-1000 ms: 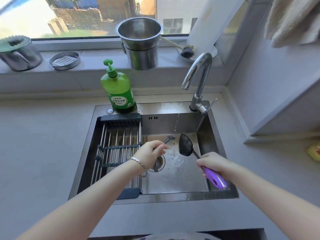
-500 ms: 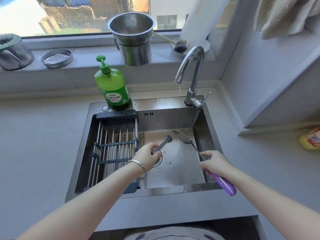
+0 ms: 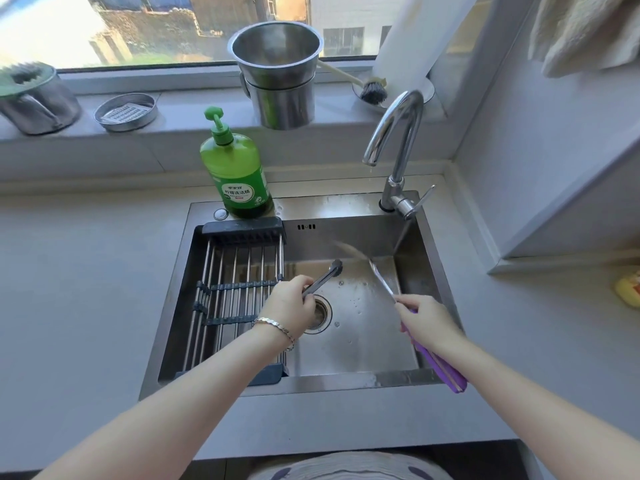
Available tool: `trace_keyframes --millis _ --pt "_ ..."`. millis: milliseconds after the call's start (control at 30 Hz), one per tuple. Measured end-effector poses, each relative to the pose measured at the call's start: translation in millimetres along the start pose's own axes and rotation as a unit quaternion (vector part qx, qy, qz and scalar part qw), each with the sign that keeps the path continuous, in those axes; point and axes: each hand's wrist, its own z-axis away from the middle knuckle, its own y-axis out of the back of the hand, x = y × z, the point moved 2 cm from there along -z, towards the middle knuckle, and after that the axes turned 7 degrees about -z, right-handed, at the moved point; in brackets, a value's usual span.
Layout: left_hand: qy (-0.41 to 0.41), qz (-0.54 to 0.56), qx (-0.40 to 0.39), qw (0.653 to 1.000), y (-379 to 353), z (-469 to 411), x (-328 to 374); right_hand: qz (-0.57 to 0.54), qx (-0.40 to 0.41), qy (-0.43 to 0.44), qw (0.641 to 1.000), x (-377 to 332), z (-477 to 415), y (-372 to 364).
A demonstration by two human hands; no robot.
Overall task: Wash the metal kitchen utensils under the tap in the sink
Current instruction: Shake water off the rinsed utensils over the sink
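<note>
Judging risk, I see my left grip (image 3: 289, 301) clamped on a metal utensil (image 3: 323, 278) over the sink's (image 3: 346, 381) middle; it may slip. My right grip (image 3: 426, 318) clamps the purple-handled ladle (image 3: 381, 280), blurred at the sink's back; it could fling water onto the grey worktop (image 3: 519, 341) right of the sink. A window (image 3: 346, 39) sits behind the sink.

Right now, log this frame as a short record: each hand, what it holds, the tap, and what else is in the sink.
Left hand: grips a metal utensil above the basin
Right hand: holds a purple-handled spoon, bowl blurred
Tap: no steady stream visible
Sink: wet, rack on its left side
Soap bottle: on the sink's back rim
</note>
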Motion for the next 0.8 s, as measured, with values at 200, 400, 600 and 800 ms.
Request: trace_keyframes --millis 200,400,600,800 --pt "0.013 -0.017 -0.01 1.0 -1.0 0.0 -29.2 0.038 -0.017 -0.03 0.999 -2.0 -7.0 -32.8" --pt "0.042 -0.092 0.026 0.995 14.6 -1.4 -73.3 0.028 -0.014 0.025 0.999 -17.6 -15.9 -59.5" --pt "0.066 -0.205 0.009 0.976 10.7 -15.0 -126.3 -0.01 0.026 0.069 0.997 -35.7 -20.1 -86.3" --pt "0.072 -0.307 -0.136 0.939 -28.4 -35.0 -157.2 -0.052 0.018 0.008 0.998 -29.2 -17.2 -112.1"
